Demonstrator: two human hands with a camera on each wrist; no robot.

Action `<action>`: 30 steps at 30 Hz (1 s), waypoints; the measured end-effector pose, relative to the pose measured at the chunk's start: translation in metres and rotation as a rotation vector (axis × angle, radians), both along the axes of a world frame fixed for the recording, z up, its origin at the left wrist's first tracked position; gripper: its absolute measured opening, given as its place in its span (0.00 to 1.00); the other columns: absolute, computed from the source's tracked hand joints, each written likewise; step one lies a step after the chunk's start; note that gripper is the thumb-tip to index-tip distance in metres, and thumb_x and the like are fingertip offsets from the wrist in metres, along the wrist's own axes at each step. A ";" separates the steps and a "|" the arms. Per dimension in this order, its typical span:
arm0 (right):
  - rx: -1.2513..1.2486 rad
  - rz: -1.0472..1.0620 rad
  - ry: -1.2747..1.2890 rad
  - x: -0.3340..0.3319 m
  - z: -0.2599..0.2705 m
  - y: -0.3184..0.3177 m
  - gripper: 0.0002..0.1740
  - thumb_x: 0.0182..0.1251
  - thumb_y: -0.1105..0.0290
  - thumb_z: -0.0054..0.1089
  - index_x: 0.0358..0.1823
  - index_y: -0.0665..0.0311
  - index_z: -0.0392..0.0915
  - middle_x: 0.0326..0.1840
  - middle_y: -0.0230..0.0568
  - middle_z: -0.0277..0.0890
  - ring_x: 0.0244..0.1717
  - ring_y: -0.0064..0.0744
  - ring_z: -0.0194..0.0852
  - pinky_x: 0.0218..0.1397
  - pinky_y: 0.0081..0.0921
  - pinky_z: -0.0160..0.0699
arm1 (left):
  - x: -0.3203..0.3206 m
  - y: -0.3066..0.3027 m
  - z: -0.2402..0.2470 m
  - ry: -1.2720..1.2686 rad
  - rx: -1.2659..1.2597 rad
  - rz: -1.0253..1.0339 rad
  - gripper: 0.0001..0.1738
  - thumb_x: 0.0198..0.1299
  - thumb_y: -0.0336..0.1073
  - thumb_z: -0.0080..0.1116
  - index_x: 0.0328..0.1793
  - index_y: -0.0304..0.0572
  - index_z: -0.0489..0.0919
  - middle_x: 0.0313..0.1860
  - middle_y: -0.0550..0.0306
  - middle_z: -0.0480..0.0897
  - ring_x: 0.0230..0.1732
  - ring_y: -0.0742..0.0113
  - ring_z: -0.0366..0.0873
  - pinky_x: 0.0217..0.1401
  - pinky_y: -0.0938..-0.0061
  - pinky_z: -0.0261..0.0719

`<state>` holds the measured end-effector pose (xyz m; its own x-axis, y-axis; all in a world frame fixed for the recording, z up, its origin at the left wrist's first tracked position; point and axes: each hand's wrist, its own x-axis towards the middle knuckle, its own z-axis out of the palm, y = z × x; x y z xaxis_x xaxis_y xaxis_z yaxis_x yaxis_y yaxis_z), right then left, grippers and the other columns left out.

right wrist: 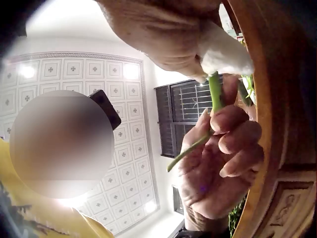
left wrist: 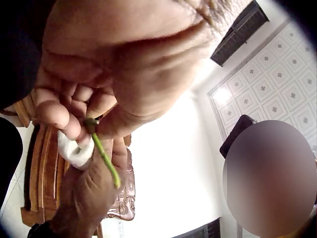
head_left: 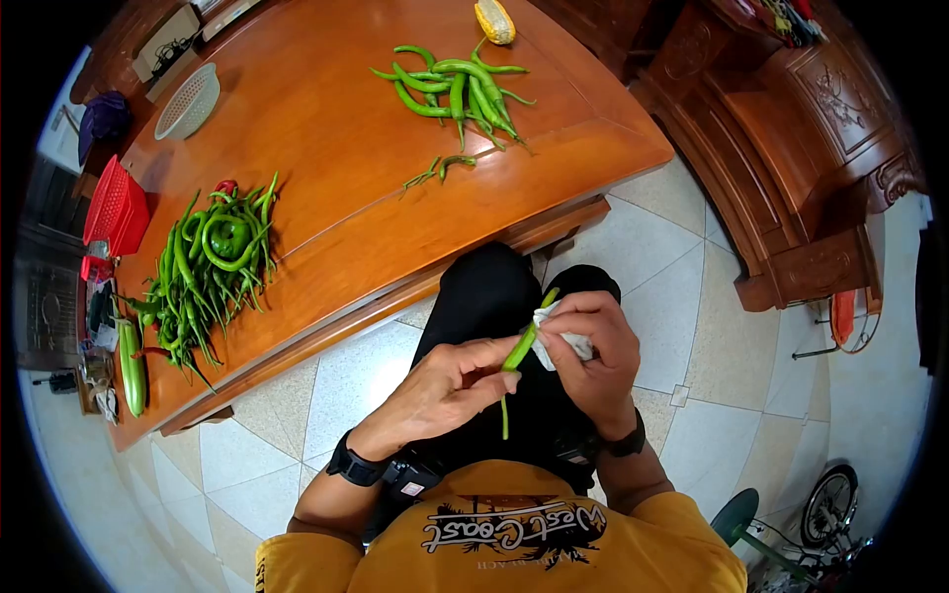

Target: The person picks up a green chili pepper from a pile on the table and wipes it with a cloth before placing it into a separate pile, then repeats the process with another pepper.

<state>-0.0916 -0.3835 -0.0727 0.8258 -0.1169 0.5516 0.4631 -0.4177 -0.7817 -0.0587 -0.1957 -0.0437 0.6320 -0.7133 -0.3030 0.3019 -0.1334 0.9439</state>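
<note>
My left hand [head_left: 450, 385] pinches a green chili pepper [head_left: 518, 354] near its stem end, and the thin stem [left wrist: 106, 161] sticks out past the fingers. The right hand [head_left: 596, 346] holds a crumpled white cloth or tissue [head_left: 568, 344] around the pepper's other part, with the tip poking out beyond it. In the right wrist view the white wad [right wrist: 225, 53] wraps the pepper just above the left fingertips [right wrist: 230, 119]. Both hands are over the lap, in front of the table edge.
On the wooden table [head_left: 326, 128] lie a big heap of green peppers [head_left: 198, 267], a smaller pile [head_left: 465, 89], a few thin pieces [head_left: 438, 171], a yellow corn cob [head_left: 495, 22] and a long green vegetable [head_left: 130, 366]. A white basket [head_left: 188, 102] and a red basket [head_left: 117, 208] stand left.
</note>
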 end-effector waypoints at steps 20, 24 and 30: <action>-0.008 0.068 0.039 -0.001 0.001 -0.002 0.11 0.49 0.83 0.67 0.34 0.64 0.79 0.37 0.41 0.77 0.36 0.32 0.77 0.39 0.23 0.75 | 0.003 0.000 -0.002 -0.015 -0.023 -0.039 0.24 0.69 0.29 0.48 0.71 0.39 0.66 0.45 0.54 0.84 0.26 0.77 0.74 0.31 0.83 0.73; 0.027 0.201 0.053 -0.004 -0.001 0.004 0.11 0.49 0.83 0.67 0.33 0.65 0.79 0.37 0.42 0.77 0.36 0.33 0.78 0.39 0.25 0.76 | 0.005 0.001 0.001 -0.025 0.012 -0.063 0.26 0.70 0.30 0.45 0.74 0.40 0.62 0.44 0.55 0.84 0.26 0.76 0.74 0.32 0.83 0.73; -0.012 0.036 0.001 0.004 0.000 -0.003 0.10 0.49 0.85 0.66 0.33 0.66 0.78 0.37 0.42 0.77 0.36 0.34 0.78 0.40 0.24 0.77 | 0.003 0.002 0.000 0.011 0.005 -0.164 0.26 0.71 0.31 0.43 0.75 0.40 0.60 0.41 0.54 0.84 0.26 0.76 0.74 0.34 0.81 0.74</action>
<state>-0.0876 -0.3870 -0.0724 0.8299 -0.0803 0.5521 0.4773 -0.4103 -0.7771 -0.0561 -0.1933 -0.0436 0.5036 -0.8054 -0.3125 0.2856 -0.1862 0.9401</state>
